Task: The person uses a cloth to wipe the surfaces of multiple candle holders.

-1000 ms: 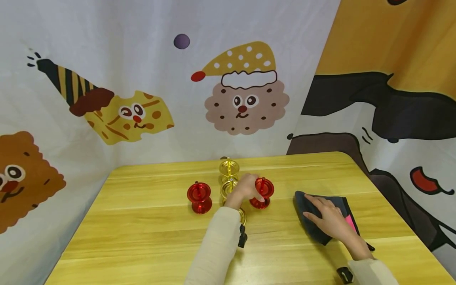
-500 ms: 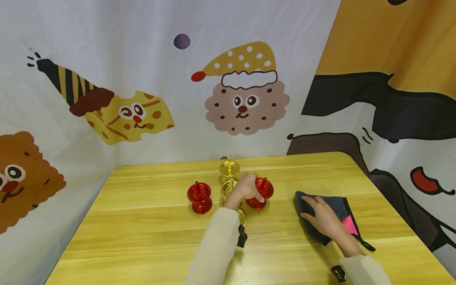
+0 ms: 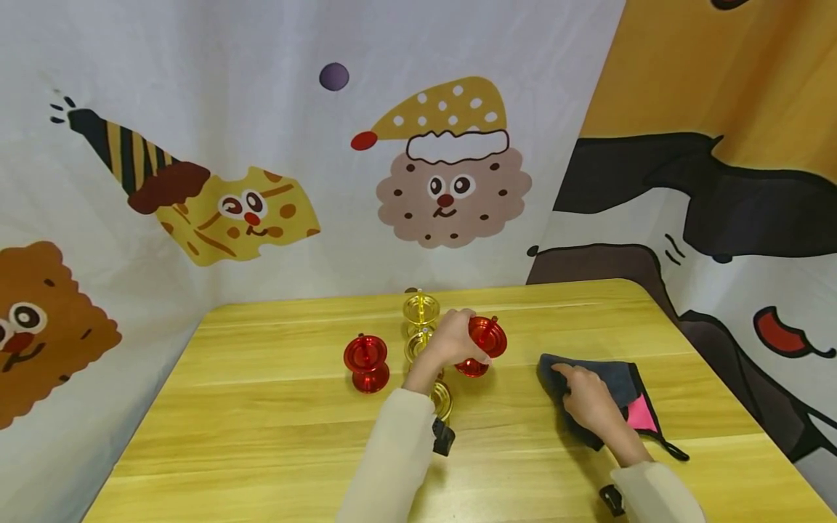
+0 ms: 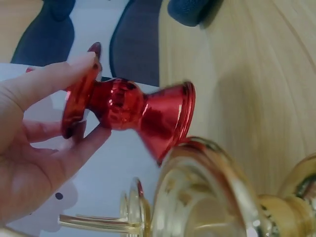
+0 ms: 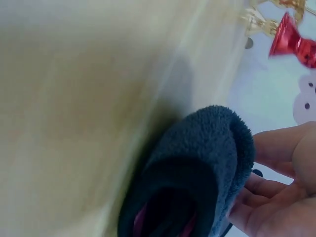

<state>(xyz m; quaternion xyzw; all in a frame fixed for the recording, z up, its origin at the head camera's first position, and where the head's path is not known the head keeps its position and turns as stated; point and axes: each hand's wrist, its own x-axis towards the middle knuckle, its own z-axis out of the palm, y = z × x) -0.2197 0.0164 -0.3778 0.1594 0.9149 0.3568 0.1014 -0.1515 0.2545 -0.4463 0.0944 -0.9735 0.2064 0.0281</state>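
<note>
In the head view my left hand (image 3: 451, 340) holds a red metallic candle holder (image 3: 487, 337) with a waisted stem and a small spike. The left wrist view shows my thumb and fingers around the rim of this red candle holder (image 4: 118, 101), its flared base pointing away. It leans to the right. My right hand (image 3: 591, 399) rests on a folded dark grey fleecy cloth (image 3: 617, 375) with black edging, a pink patch and a loop. In the right wrist view its fingertips touch the side of the cloth (image 5: 197, 143); part of the hand is out of frame.
Another red candle holder (image 3: 366, 356) stands on the wooden table (image 3: 261, 436) to the left. Gold candle holders (image 3: 421, 309) stand in a line beside and behind my left arm, partly hidden by it. A printed curtain (image 3: 275, 94) hangs behind the table.
The red candle holder in my left hand has tipped, its bowl now leaning right. My right hand has drawn slightly left and toward me over the cloth, exposing more of the pink patch.
</note>
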